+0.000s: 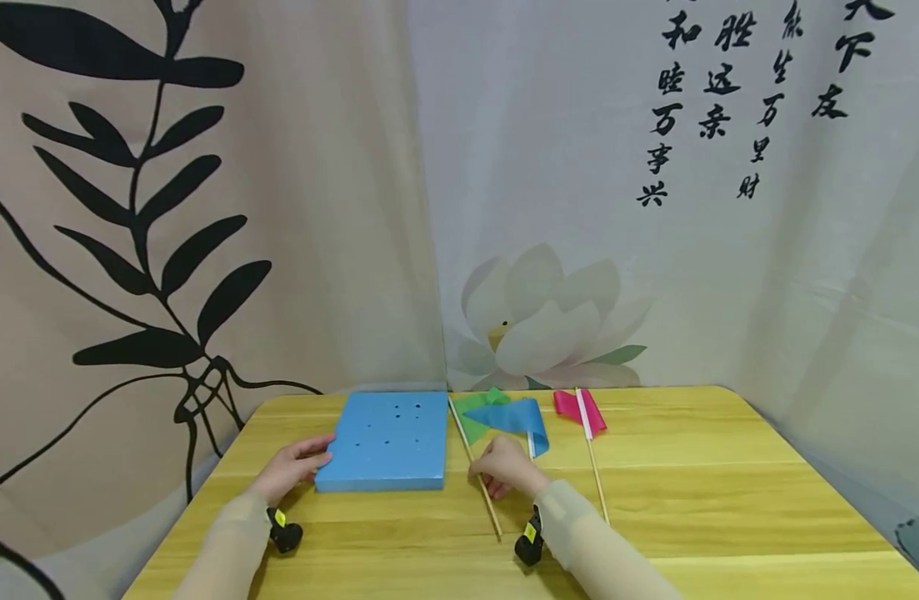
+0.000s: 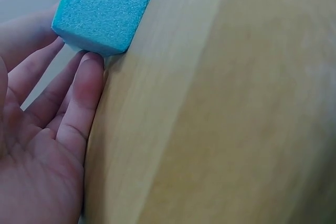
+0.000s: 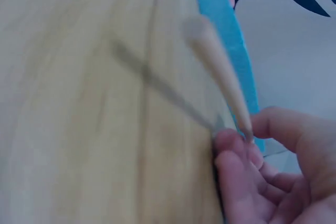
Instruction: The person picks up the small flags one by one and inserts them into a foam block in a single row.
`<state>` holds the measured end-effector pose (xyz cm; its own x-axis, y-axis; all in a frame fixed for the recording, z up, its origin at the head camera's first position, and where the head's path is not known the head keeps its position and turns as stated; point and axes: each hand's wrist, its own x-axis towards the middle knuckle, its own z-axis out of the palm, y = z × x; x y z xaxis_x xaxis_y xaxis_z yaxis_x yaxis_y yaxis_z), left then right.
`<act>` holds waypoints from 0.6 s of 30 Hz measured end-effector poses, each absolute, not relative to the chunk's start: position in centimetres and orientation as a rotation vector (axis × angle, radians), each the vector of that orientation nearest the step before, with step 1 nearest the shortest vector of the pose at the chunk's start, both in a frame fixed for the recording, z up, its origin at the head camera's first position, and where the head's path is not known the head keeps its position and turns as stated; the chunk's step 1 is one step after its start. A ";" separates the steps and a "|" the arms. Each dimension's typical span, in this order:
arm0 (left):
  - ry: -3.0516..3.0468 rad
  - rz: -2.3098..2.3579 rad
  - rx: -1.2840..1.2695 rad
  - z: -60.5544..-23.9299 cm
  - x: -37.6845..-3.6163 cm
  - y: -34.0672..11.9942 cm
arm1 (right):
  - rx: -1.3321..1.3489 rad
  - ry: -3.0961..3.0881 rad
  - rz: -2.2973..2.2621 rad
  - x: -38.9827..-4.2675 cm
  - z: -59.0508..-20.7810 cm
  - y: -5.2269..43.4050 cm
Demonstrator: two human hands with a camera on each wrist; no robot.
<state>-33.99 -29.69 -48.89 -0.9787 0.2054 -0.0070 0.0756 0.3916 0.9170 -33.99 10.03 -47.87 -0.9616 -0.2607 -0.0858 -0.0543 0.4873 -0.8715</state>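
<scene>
A blue foam block with small holes in its top lies flat on the table. My left hand rests against its left side with fingers fairly straight; in the left wrist view the fingertips meet the foam low, near the wood. Right of the block, my right hand pinches the thin wooden stick of a green flag between thumb and fingers. In the right wrist view the stick's lower end points toward the camera and casts a shadow on the wood.
A blue flag overlaps the green one, its stick partly hidden by my right hand. Farther right lies a pink flag on a wooden stick. The wooden table backs onto a printed curtain.
</scene>
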 end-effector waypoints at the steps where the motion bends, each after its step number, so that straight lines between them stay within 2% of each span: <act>1: 2.512 1.664 0.247 -48.9 -34.0 -29.7 | -0.277 2.500 -1.492 -34.0 -47.8 10.2; 18: 2.522 1.671 0.254 -49.6 -34.4 -30.1 | -0.213 1.868 -1.843 -35.9 -48.2 11.0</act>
<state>-34.41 -30.10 -49.57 -0.9804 0.1968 0.0039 0.0803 0.3820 0.9207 -35.91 11.01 -48.25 -0.8610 -0.4485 -0.2398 0.2338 0.0696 -0.9698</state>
